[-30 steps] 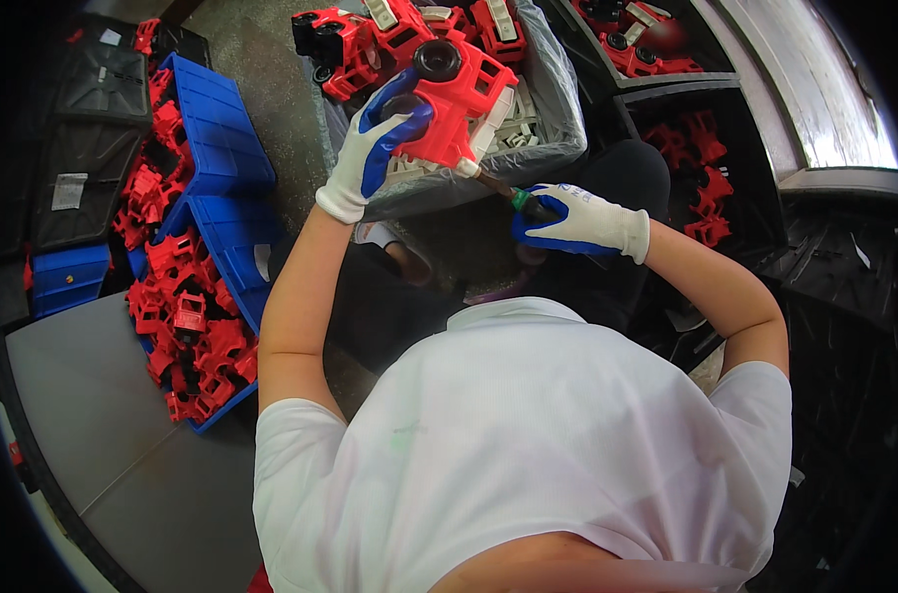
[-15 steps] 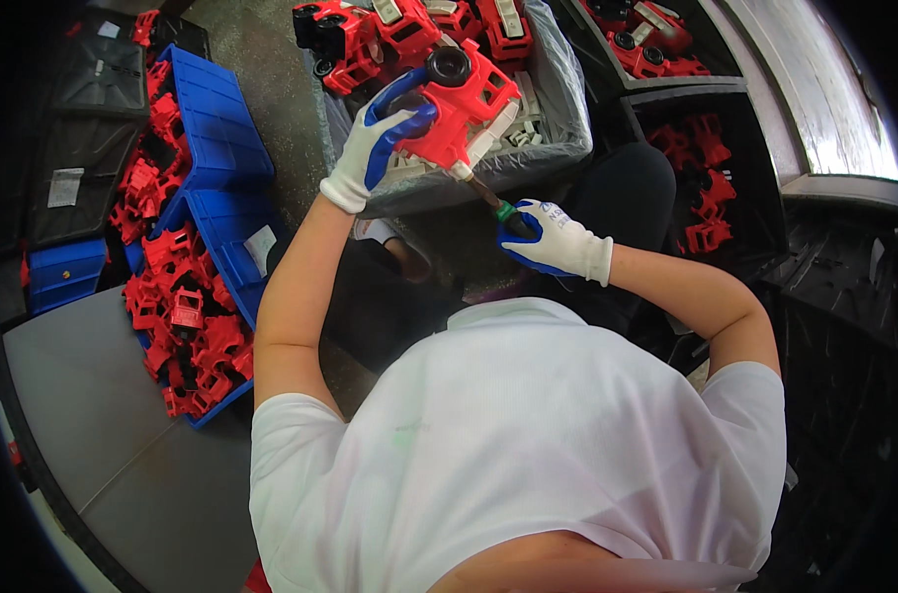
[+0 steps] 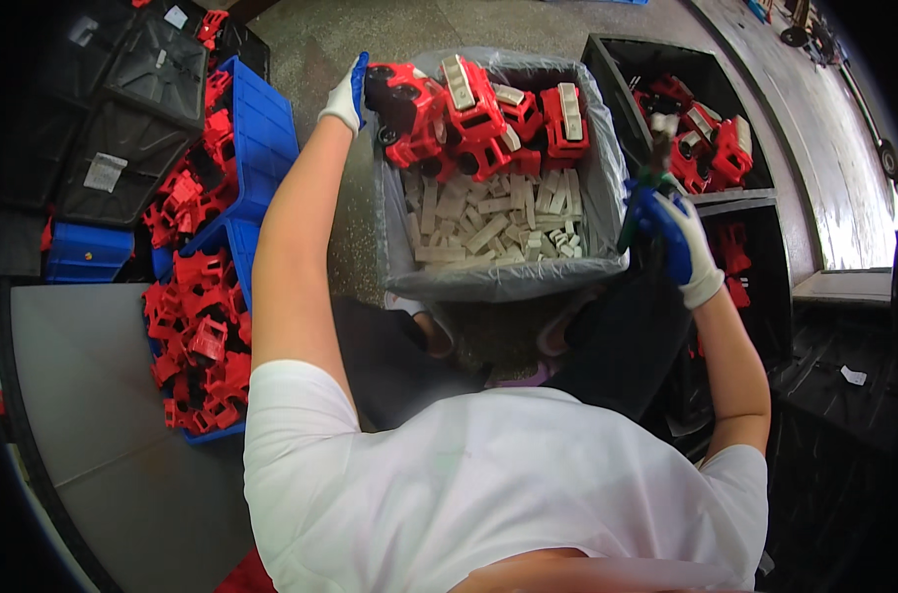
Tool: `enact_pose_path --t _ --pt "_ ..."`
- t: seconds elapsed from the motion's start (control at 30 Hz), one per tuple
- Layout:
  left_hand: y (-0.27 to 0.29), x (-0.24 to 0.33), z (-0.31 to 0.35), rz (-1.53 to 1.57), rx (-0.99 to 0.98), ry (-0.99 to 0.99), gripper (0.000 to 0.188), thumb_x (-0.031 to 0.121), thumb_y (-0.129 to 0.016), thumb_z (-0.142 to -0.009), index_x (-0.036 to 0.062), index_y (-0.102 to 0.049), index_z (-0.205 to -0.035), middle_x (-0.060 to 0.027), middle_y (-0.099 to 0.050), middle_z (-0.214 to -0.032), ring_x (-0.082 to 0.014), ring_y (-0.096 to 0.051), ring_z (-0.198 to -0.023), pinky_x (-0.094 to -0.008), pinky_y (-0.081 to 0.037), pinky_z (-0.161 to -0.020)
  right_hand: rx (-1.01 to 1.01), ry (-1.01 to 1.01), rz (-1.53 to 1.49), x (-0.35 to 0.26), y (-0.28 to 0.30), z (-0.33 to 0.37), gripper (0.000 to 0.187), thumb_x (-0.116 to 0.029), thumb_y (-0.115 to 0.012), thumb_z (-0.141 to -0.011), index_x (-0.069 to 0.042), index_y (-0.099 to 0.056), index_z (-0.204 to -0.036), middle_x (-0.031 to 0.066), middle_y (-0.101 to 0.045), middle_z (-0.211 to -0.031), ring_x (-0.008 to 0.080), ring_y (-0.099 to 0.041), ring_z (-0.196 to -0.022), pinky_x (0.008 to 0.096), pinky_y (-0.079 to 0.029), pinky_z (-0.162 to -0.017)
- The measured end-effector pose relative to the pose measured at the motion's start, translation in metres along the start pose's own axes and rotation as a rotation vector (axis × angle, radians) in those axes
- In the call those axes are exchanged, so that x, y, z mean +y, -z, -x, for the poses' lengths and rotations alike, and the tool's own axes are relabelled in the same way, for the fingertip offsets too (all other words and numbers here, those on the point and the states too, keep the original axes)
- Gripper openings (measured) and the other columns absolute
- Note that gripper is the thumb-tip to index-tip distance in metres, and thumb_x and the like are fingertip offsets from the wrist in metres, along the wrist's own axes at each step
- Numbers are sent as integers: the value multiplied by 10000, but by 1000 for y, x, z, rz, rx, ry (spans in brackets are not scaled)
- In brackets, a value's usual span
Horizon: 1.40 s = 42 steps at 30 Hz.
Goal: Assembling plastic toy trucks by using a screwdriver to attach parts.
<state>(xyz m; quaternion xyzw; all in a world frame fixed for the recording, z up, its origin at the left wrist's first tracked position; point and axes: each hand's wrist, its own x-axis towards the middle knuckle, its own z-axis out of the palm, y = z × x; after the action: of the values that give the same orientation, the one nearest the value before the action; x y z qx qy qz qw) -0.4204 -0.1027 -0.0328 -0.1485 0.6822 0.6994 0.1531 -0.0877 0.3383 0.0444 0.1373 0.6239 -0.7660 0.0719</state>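
With 12 o'clock straight ahead of the person, the lined bin [image 3: 498,285] stands at 12, and the red toy trucks [image 3: 476,104] are heaped over its far half. That heaping looks useful: the pale bars [image 3: 493,206] on the near side lie uncovered, within easy reach. The grey liner is draped over the rim, probably to keep it from slipping in. At 11 o'clock the left hand [image 3: 348,97], in a white and blue glove, is against the outer flank of the leftmost truck; its fingers are partly hidden, so whether they grip or merely steady it I cannot tell. At 1 o'clock the right hand [image 3: 678,240] is curled around a blurred, green-handled tool [image 3: 650,178], its tip pointing away from the person, beside the bin's right edge. There the room seems tight, since a black crate [image 3: 607,74] of more red trucks sits just beyond, and another black crate [image 3: 765,227] stands at 2 o'clock. The left side is looser: a strip of speckled floor [image 3: 361,222] separates the bin from the blue crates [image 3: 267,128] at 10 to 11 o'clock, which hold red parts [image 3: 207,336].
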Motion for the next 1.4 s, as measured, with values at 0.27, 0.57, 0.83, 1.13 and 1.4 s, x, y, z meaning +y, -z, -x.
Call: enact_pose_path --t 0.27,0.57,0.83,1.13,1.4 --pt "-57 -22 -60 191 -238 237 347 282 -520 -953 86 -560 -1236 -68 -614 -1203 -220 -610 -1057 -361 -492 -942 -159 -53 106 30 -16 4 270 -129 -622 -900 3 -625 -1136 23 -649 -983 83 -578 -919 242 -444 -853" --pt "-3 -19 -13 492 -387 -209 406 273 -481 -980 48 -496 -1318 -115 -550 -1321 -267 -540 -1197 -415 -394 -1062 -330 -57 122 17 -37 31 313 -67 -638 -864 -9 -613 -1170 25 -646 -1058 89 -576 -969 247 -437 -885" --pt "-69 -28 226 -42 -665 -294 473 117 -653 -863 33 -513 -1307 -23 -598 -1175 -108 -545 -1092 -260 -421 -975 -499 75 572 33 -47 52 292 -126 -619 -855 -38 -620 -1133 57 -611 -1090 133 -534 -1025 276 -408 -939" --pt "-99 -32 313 -43 -696 -174 549 77 -665 -838 53 -469 -1350 -35 -586 -1124 -83 -557 -1001 -223 -451 -880 -501 -36 709 12 -37 104 409 -256 -668 -853 -67 -588 -1206 100 -600 -1173 203 -549 -1070 310 -408 -977" --pt "-107 -38 325 -146 -769 -153 512 31 -608 -861 49 -460 -1350 -38 -588 -1159 -72 -594 -943 -211 -462 -868 -388 -52 1113 12 -30 123 626 -388 -697 -828 -87 -484 -1333 152 -545 -1276 297 -537 -1158 354 -420 -1005"
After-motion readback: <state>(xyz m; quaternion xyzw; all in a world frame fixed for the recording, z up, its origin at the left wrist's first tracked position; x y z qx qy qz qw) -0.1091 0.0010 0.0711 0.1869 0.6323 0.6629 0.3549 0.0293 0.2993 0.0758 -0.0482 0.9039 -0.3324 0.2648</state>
